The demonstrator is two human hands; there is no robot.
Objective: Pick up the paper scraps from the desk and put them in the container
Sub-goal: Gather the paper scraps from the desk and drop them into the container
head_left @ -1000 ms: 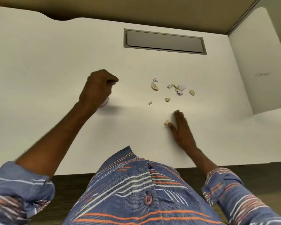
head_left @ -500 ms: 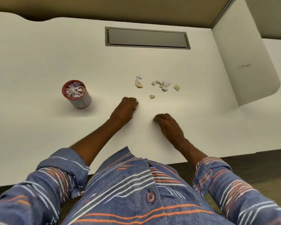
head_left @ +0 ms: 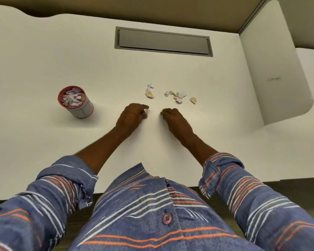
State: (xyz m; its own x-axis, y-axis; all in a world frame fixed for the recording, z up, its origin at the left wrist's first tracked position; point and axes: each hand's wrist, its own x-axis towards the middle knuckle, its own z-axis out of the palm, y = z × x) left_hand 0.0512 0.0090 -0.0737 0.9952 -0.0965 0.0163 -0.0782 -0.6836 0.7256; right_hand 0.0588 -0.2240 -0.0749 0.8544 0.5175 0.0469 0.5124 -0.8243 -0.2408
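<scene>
The palms and most fingertips of the left hand (head_left: pixel 132 115) and right hand (head_left: pixel 174 119) are hidden under their curled backs, so whether a scrap is pinched cannot be told. A pale speck is glimpsed at the left fingertips, too small to identify. The lower contents of the container (head_left: pixel 76 102) are concealed by its wall. Both sleeves (head_left: pixel 261 200) are cut off by the frame's edges. The mark (head_left: pixel 274 79) on the side panel is blurred.
</scene>
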